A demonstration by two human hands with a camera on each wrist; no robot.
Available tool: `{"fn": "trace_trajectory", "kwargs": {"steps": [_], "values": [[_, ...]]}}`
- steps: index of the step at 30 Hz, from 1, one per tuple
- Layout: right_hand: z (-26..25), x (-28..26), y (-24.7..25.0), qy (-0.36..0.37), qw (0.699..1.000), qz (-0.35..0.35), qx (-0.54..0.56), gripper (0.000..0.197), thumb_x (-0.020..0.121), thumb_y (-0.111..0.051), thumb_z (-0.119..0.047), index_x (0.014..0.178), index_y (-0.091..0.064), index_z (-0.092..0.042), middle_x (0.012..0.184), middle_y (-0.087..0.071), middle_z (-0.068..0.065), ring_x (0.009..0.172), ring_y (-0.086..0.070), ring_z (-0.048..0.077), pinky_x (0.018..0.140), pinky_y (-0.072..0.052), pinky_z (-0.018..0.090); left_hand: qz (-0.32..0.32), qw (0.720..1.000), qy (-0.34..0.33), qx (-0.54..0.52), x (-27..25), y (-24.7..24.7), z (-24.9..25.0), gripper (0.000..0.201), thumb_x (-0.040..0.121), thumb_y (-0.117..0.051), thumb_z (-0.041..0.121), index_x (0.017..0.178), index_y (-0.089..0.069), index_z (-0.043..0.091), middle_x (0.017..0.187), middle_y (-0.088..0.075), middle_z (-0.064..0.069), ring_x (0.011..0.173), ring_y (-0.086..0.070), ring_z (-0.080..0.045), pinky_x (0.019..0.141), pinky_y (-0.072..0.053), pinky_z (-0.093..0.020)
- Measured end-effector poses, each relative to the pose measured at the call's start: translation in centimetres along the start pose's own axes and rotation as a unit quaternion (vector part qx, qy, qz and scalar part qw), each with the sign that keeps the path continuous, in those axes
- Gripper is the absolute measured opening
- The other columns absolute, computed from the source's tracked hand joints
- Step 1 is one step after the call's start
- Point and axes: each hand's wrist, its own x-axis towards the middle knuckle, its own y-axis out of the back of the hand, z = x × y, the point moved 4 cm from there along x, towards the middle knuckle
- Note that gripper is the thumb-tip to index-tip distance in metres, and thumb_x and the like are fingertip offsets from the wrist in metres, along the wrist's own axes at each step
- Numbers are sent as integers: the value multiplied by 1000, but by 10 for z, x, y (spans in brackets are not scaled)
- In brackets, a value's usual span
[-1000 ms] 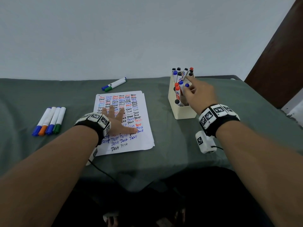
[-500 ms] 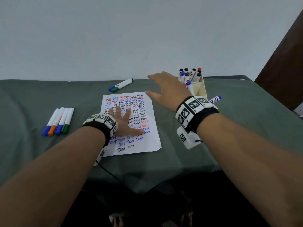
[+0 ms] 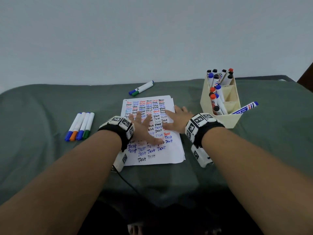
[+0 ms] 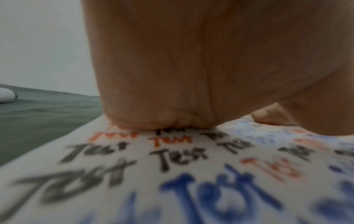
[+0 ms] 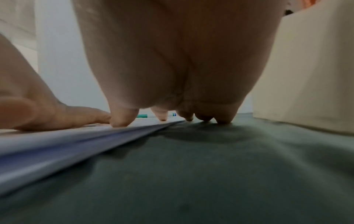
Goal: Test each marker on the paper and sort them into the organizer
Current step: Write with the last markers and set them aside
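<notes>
A white paper point(image 3: 171, 150) covered in "Test" words lies mid-table. My left hand point(image 3: 144, 128) lies flat on it with fingers spread, palm down point(image 4: 162, 118). My right hand point(image 3: 177, 118) rests flat on the paper's right edge, fingertips point(image 5: 120, 121) touching paper and cloth, holding nothing. The cream organizer point(image 3: 220, 119) stands to the right with several markers upright in it; a blue marker point(image 3: 245, 108) leans out of its front compartment. Several markers point(image 3: 80, 126) lie in a row at the left. Two more markers point(image 3: 141, 88) lie beyond the paper.
A green cloth point(image 3: 42, 102) covers the table, and its front edge drops off near my forearms. A pale wall rises behind the table. The organizer wall point(image 5: 306, 75) stands close to my right hand's right side.
My right hand left the organizer, swept left over the paper and came down flat on its right edge. A blue marker now leans out of the organizer. The left hand stayed put.
</notes>
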Motion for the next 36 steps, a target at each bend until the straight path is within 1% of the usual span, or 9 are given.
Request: {"fn": "trace_trajectory", "kwargs": {"steps": [4,7,9,11,15,21,26,30,36], "values": [[-2,1,-5,-13,1000,15,0,81,93,-43,-73,159,-16,-35,170,-5,8,154,-5,41,122,-14,57,-12,1000,9,-9,0,19,-4,142,28,-27,113,152,11,54,167,16,5,155,4,-31,120,-4,-62],[-4,0,-5,-16,1000,17,14,81,93,-43,-75,159,-18,-35,170,-4,8,154,-4,40,123,-12,57,52,999,4,4,4,46,-5,114,57,-29,105,153,-25,42,164,-19,-3,147,-29,-32,114,-27,-56],[-4,-1,-3,-19,999,15,27,83,93,-41,-75,160,-17,-32,170,-3,8,155,-3,40,124,-11,56,107,994,-18,7,7,68,-8,87,79,-39,90,136,-54,27,141,-50,-6,122,-55,-25,96,-46,-43],[-3,0,-3,-25,999,10,35,87,93,-40,-76,161,-13,-28,170,-1,9,155,-1,39,124,-10,56,151,988,-27,13,14,87,-15,67,93,-43,72,118,-67,15,116,-66,-5,103,-64,-22,84,-50,-36],[-2,2,-3,-27,999,-1,43,92,92,-39,-78,162,-9,-26,170,3,9,156,0,37,125,-9,55,245,969,3,17,36,108,-37,44,98,-55,52,110,-68,12,103,-69,-6,93,-66,-24,73,-50,-32],[-1,5,-4,-28,998,-9,49,92,91,-37,-79,162,-10,-26,170,4,9,156,2,36,125,-7,54,270,962,21,32,78,120,-63,36,99,-54,45,110,-62,12,92,-63,-5,79,-61,-24,67,-48,-32],[-1,5,-3,-24,998,-14,49,91,91,-36,-79,161,-11,-26,170,4,10,156,2,37,125,-7,55,277,960,33,-2,106,130,-71,45,104,-45,42,137,-53,12,115,-61,-7,90,-48,-21,79,-42,-34],[-2,5,-2,-21,999,-13,48,90,92,-35,-79,161,-12,-25,170,3,10,155,2,38,125,-7,55,273,962,26,4,118,135,-72,45,105,-45,38,142,-48,13,133,-60,-9,116,-58,-30,93,-46,-39],[-1,5,-2,-20,998,-12,54,88,92,-34,-78,159,-15,-26,170,0,10,155,0,38,125,-7,56,283,959,21,17,125,134,-69,46,100,-61,31,142,-51,17,126,-64,-9,108,-61,-28,78,-42,-31]]}}
